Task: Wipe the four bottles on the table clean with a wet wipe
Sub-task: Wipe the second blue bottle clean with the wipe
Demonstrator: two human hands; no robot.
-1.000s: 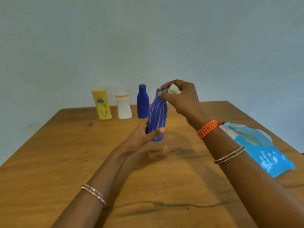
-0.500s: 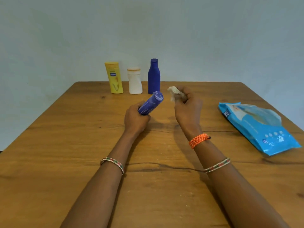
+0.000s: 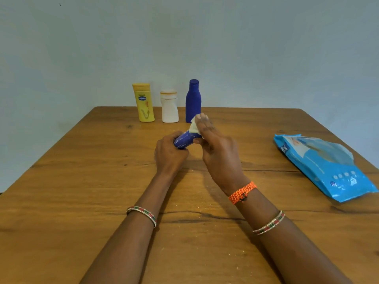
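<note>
On the table (image 3: 82,201), a blue wipe pack (image 3: 328,167) lies to the right; yellow bottle (image 3: 144,103), white bottle (image 3: 169,108) and dark blue bottle (image 3: 192,99) stand along the far edge. Left hand (image 3: 169,154), grip closed round a tilted blue bottle (image 3: 183,139) above mid-table; right hand (image 3: 219,152) pinches the wet wipe (image 3: 194,129) against its upper end. Wiping is judged in hand; next requires turning the bottle to uncleaned faces.

Over at twelve o'clock the yellow bottle (image 3: 144,103) carries a small blue oval logo, too small to read, and the blue wipes pack (image 3: 326,167) at three o'clock reads "bee mee".
</note>
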